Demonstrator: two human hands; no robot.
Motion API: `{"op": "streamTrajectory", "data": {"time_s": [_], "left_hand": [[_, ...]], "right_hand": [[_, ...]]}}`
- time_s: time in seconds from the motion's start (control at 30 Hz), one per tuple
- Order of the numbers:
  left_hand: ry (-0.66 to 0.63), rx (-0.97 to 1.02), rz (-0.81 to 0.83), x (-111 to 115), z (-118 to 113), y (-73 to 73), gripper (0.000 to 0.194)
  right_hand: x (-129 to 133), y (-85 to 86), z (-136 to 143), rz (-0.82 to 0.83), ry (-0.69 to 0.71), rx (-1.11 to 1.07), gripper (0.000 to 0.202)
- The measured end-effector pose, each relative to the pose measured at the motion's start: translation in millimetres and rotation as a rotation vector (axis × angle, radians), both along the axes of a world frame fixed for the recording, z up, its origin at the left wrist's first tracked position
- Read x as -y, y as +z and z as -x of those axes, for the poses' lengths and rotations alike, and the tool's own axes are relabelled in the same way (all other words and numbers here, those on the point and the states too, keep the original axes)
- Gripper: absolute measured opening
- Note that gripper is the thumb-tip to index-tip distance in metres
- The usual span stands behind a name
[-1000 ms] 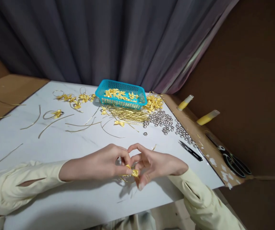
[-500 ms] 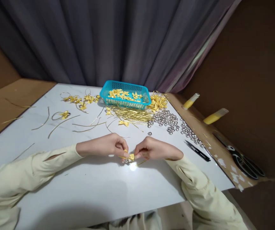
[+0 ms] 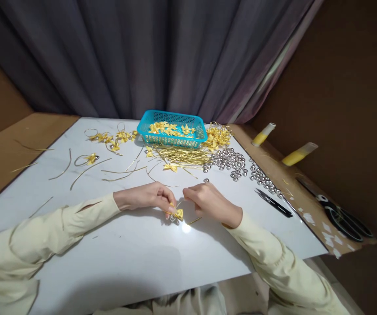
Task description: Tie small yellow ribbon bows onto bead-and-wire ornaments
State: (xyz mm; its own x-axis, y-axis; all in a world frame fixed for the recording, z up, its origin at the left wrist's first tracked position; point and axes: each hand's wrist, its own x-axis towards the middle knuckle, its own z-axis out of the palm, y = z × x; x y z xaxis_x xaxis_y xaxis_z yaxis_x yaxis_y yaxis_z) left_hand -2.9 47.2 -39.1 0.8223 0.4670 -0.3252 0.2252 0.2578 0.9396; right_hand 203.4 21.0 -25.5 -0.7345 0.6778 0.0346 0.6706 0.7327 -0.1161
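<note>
A yellow ribbon bow (image 3: 179, 215) with a silver bead beside it is pinched between the thumb and fingers of my left hand (image 3: 158, 197), just above the white board (image 3: 136, 253). To its right, my right hand (image 3: 208, 200) is raised slightly, its fingers pressed together around what looks like a thin strand; its far end is too fine to follow. A short gold wire (image 3: 194, 220) lies under that hand. Behind them a loose yellow bow (image 3: 170, 167) lies near a pile of gold wires (image 3: 182, 156).
A blue basket (image 3: 172, 142) holds yellow bows. Silver beads (image 3: 229, 161) are scattered at the right, near black snips (image 3: 274, 203). Large scissors (image 3: 342, 221) and two yellow tubes (image 3: 300, 154) lie beyond the board. Finished-looking loops (image 3: 91, 159) sit at the left.
My right hand has moved up and away from the bow, uncovering its right side. My left hand still pinches the bow. The view has shifted slightly.
</note>
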Motion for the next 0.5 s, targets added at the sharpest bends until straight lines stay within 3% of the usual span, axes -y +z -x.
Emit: {"op": "streamTrajectory", "data": {"time_s": [0.5], "left_hand": [[0.026, 0.015, 0.067, 2.8, -0.7, 0.1, 0.011]], "right_hand": [[-0.9, -11.7, 1.3, -0.110, 0.055, -0.042, 0.021]]}}
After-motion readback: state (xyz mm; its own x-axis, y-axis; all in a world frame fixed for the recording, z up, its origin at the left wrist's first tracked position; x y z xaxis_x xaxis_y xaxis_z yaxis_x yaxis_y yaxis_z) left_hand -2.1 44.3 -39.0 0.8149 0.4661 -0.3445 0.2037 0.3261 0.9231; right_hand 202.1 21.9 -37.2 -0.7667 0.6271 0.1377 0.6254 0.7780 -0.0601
